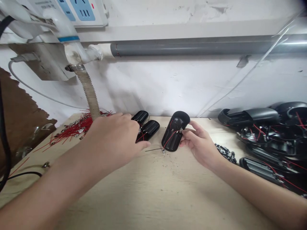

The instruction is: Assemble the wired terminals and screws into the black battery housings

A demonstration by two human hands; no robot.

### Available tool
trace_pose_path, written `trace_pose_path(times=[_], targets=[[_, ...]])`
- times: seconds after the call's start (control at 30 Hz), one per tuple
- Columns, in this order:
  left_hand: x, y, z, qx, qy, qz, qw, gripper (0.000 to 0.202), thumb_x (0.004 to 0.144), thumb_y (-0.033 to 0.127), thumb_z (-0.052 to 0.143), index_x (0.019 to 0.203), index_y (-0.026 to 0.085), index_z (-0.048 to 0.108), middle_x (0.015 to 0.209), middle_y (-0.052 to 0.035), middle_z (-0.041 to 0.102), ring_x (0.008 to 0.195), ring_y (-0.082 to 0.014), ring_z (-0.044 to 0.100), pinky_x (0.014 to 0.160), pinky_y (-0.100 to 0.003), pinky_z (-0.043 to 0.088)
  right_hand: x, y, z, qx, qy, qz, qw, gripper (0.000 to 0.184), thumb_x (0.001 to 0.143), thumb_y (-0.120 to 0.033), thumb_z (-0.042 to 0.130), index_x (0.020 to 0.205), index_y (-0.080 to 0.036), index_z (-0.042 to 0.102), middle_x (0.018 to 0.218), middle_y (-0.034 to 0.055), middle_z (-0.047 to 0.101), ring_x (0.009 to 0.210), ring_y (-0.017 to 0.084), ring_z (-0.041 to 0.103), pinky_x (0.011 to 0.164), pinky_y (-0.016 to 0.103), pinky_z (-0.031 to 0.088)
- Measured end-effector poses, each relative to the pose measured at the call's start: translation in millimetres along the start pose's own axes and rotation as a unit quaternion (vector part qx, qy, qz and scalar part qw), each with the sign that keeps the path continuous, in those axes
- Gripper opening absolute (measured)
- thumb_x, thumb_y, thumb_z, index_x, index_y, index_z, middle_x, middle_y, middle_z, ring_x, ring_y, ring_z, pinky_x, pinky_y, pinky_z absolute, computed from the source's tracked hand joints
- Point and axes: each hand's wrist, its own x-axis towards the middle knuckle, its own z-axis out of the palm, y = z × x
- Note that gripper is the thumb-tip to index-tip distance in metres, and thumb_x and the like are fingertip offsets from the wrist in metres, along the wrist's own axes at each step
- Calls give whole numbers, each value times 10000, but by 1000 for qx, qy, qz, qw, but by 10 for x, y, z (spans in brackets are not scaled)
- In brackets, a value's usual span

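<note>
Pinching a black shell (174, 132) threaded with red wires (169, 139), the right hand (200, 145) grips narrowly. The left hand (114, 140), loosely open, lies against two black casings (147, 130).

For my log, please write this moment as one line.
left hand: touching small black casings | right hand: holding wired black casing

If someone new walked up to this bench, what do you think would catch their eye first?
Most striking is the black plastic shell with red wires, pinched in the right hand at the middle of the wooden bench. To the right lies a heap of similar black housings, and at the far left sits a tangle of red wires with metal terminals.
</note>
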Motion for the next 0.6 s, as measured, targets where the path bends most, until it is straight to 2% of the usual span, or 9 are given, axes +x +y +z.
trace_pose_path(times=[0.03,0.1,0.2,0.4,0.6], targets=[[43,-25,42,39,-49,-7,998,432,842,626,727,764,201,743,897,-126,697,840,-326,639,780,-446,492,-3,-1,1,2,-3,-2,1000,558,788,-319,840,1275,-198,594,831,-15,712,657,143,663,628,303,574],[133,-37,151,89,-92,-6,992,488,869,673,690,885,195,783,1059,-160,705,1009,-379,636,892,-497,501,-6,0,2,4,-10,-5,1000,553,794,-313,835,1279,-201,592,852,-9,723,662,143,666,627,304,575],[232,-26,288,116,-90,6,989,512,904,656,664,1007,172,795,1163,-190,677,1174,-419,577,998,-544,480,-2,10,-2,0,-18,-8,1000,553,808,-321,828,1293,-205,590,887,3,738,659,143,669,620,305,577],[284,-51,379,116,-82,14,990,451,944,538,600,993,135,797,1182,-216,642,1226,-449,529,1019,-581,453,-2,12,-13,-11,-27,-8,1000,528,842,-331,815,1303,-217,583,852,-12,712,676,155,669,627,322,594],[352,-116,455,102,-69,15,992,422,938,491,553,1035,148,778,1145,-199,658,1189,-435,562,1002,-581,448,0,15,-17,-17,-36,-9,999,553,858,-323,790,1354,-207,573,871,4,724,666,154,659,634,332,586]])
